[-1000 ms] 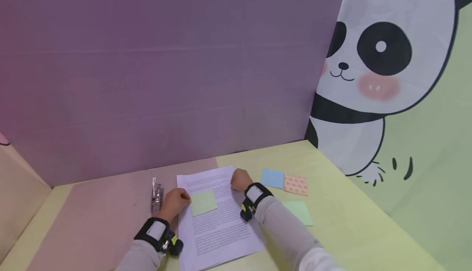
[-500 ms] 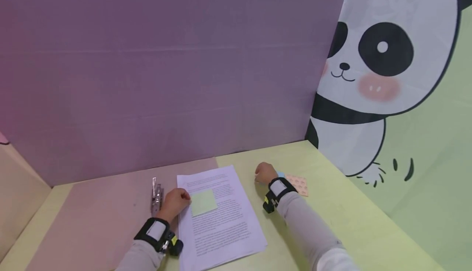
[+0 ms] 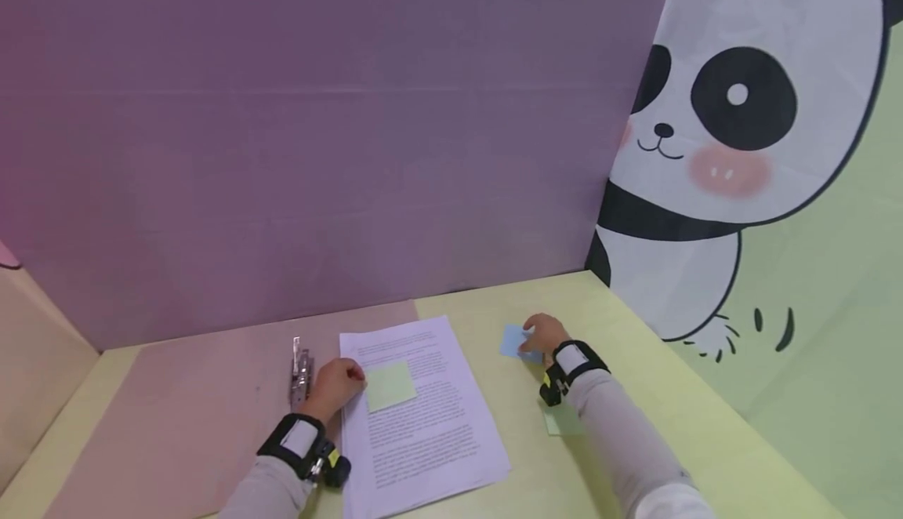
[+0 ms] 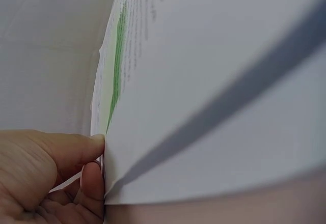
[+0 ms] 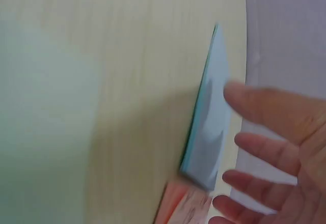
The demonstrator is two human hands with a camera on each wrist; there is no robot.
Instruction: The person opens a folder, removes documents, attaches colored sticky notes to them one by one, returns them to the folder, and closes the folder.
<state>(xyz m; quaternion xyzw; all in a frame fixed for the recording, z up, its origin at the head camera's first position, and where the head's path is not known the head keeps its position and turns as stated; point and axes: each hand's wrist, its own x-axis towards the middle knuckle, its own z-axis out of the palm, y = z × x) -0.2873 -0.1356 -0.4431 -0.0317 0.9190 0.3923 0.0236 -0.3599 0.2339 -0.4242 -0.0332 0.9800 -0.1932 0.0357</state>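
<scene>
A stack of printed paper (image 3: pixel 437 440) lies on the table with a pale green sticky note pad (image 3: pixel 391 387) on its upper part. My left hand (image 3: pixel 337 390) is at the stack's left edge; in the left wrist view its thumb and curled index finger pinch the paper edge just beside the green pad. My right hand (image 3: pixel 546 335) hovers with fingers spread over a blue sticky note pad (image 3: pixel 513 340). In the right wrist view the thumb tip is right by the blue pad's top face, and the other fingers are extended beside it.
A patterned pink pad (image 5: pixel 188 206) lies against the blue pad, mostly hidden by the right hand in the head view. Another pale green pad (image 3: pixel 560 422) lies nearer, under the right forearm. Shiny metal pieces (image 3: pixel 299 374) stand left of the paper. A purple wall (image 3: pixel 317 150) rises behind the table.
My right hand has moved right from the paper's upper right edge to the blue pad, and its fingers have spread. The left hand stays in place.
</scene>
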